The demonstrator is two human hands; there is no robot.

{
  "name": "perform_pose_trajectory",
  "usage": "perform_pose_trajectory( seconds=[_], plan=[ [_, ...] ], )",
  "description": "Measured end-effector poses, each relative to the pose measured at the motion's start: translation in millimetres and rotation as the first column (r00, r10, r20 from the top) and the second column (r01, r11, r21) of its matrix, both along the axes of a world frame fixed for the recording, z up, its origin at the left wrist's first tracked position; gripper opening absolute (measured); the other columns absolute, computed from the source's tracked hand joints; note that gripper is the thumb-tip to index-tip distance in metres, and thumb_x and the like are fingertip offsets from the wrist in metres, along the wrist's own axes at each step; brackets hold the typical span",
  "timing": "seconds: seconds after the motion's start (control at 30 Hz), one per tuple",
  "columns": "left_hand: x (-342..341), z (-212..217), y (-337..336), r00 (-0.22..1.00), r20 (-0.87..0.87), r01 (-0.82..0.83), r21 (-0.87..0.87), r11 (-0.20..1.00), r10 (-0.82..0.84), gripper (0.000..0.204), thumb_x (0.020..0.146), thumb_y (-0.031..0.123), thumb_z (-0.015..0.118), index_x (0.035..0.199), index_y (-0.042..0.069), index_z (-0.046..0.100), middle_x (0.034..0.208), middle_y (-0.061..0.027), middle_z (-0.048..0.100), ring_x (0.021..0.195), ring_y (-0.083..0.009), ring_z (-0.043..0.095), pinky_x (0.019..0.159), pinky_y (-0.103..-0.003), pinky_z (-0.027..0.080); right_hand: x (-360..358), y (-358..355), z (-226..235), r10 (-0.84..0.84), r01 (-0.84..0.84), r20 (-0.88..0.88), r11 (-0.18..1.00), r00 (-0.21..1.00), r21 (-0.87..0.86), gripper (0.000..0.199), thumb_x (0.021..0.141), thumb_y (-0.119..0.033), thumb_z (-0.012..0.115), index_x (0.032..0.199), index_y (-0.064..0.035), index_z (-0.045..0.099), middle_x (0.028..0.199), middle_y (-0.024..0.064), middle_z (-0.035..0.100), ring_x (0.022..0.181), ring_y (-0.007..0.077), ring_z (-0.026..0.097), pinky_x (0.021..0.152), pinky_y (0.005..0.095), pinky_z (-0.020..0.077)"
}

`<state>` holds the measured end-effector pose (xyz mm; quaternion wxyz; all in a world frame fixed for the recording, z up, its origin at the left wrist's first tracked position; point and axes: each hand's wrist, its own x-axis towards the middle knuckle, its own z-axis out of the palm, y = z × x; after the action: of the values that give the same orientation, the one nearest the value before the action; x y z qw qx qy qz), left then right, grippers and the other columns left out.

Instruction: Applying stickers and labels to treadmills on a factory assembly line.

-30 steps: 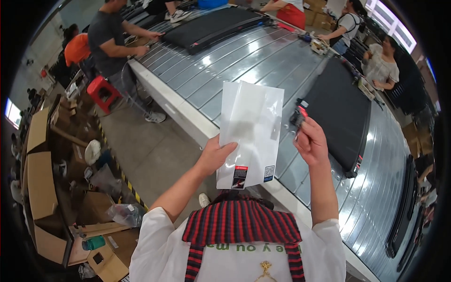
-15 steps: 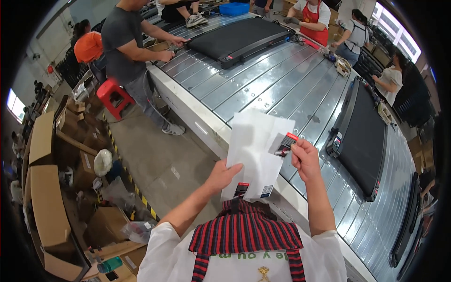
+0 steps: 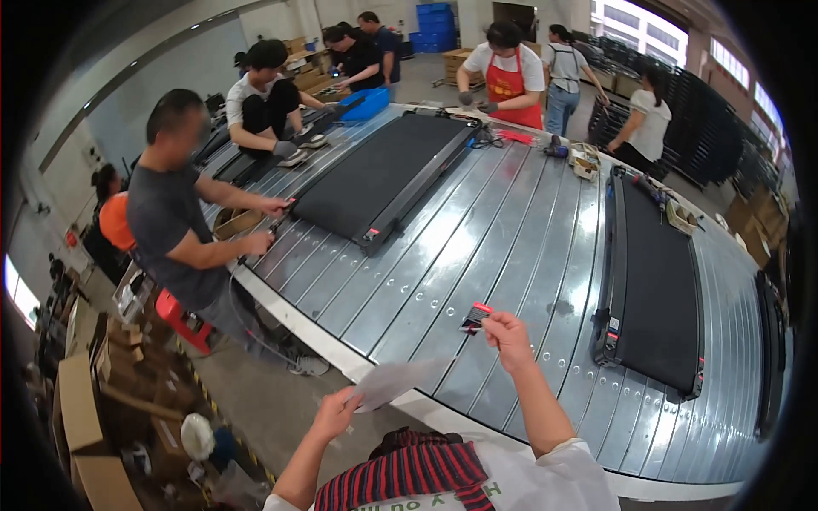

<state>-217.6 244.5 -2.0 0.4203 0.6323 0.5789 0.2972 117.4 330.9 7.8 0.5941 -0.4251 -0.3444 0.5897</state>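
Item: small red-and-black card (image 3: 475, 318), pinched in the right hand (image 3: 506, 332) grip, now lifted clear over the ribbed metal counter (image 3: 477, 230). Item: white plastic bag (image 3: 394, 380), lowered since a second ago, held edge-on by the left hand (image 3: 334, 415). Card and bag now apart, likely separated.

White flat pouch (image 3: 394, 381) in left hand (image 3: 334, 415); small red-black label (image 3: 475, 318) in right hand (image 3: 506, 333).
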Motion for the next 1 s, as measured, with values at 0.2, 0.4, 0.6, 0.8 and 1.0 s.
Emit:
perform_pose_trajectory(
  seconds=[0.2, 0.4, 0.6, 0.8, 1.0],
  plan=[
    [-42, 6, 81, 0.886, -0.428, 0.328, 0.314, 0.891, -0.175, 0.03, 0.067, 0.0, 0.048, 0.094, 0.01, 0.058, 0.086, -0.0132, 0.059, 0.08, -0.0319, 0.056, 0.067, -0.039, 0.045, -25, 63, -23, -0.043, 0.047, 0.065, 0.997, 0.997, -0.06, 0.008, 0.073, -0.012, 0.063, 0.074, -0.006, 0.058, 0.063, -0.0019, 0.052, 0.058, 0.0067, 0.046, 0.055, 0.0212, 0.0362],
    [-88, 15, 212, 0.719, -0.597, 0.598, 0.272, 0.754, -0.355, 0.022, 0.069, 0.006, 0.047, 0.088, 0.013, 0.056, 0.07, -0.0127, 0.058, 0.068, -0.0321, 0.056, 0.058, -0.041, 0.044, -71, 142, -32, -0.165, 0.166, 0.012, 0.977, 0.986, -0.135, 0.009, 0.078, -0.014, 0.056, 0.081, -0.0054, 0.054, 0.076, 0.0019, 0.057, 0.069, 0.0102, 0.053, 0.063, 0.0232, 0.0411],
    [-112, 21, 329, 0.45, -0.694, 0.836, 0.109, 0.537, -0.561, 0.01, 0.074, 0.011, 0.045, 0.08, 0.014, 0.052, 0.067, -0.0113, 0.056, 0.065, -0.0328, 0.056, 0.056, -0.044, 0.043, -143, 216, -28, -0.163, 0.153, -0.042, 0.972, 0.986, -0.178, 0.015, 0.077, -0.013, 0.057, 0.084, -0.0006, 0.056, 0.076, 0.0048, 0.056, 0.069, 0.0124, 0.052, 0.064, 0.0256, 0.0425],
    [-115, 12, 414, 0.237, -0.755, 0.923, -0.021, 0.384, -0.611, 0.013, 0.074, 0.007, 0.044, 0.08, 0.014, 0.053, 0.07, -0.0084, 0.057, 0.069, -0.0305, 0.056, 0.059, -0.042, 0.042, -179, 299, -44, -0.273, 0.277, 0.058, 0.914, 0.96, -0.295, 0.013, 0.076, -0.012, 0.058, 0.08, 0.0003, 0.057, 0.077, 0.0066, 0.057, 0.069, 0.0131, 0.053, 0.063, 0.0254, 0.0434],
    [-107, -11, 465, 0.12, -0.728, 0.947, -0.121, 0.299, -0.675, 0.015, 0.073, 0.007, 0.044, 0.082, 0.013, 0.053, 0.074, -0.0084, 0.058, 0.074, -0.0301, 0.057, 0.06, -0.042, 0.043, -186, 370, -92, -0.227, 0.251, 0.107, 0.888, 0.968, -0.384, 0.01, 0.073, -0.01, 0.06, 0.077, -0.0011, 0.057, 0.073, 0.0049, 0.056, 0.067, 0.0128, 0.052, 0.061, 0.0254, 0.0428]
  ],
)
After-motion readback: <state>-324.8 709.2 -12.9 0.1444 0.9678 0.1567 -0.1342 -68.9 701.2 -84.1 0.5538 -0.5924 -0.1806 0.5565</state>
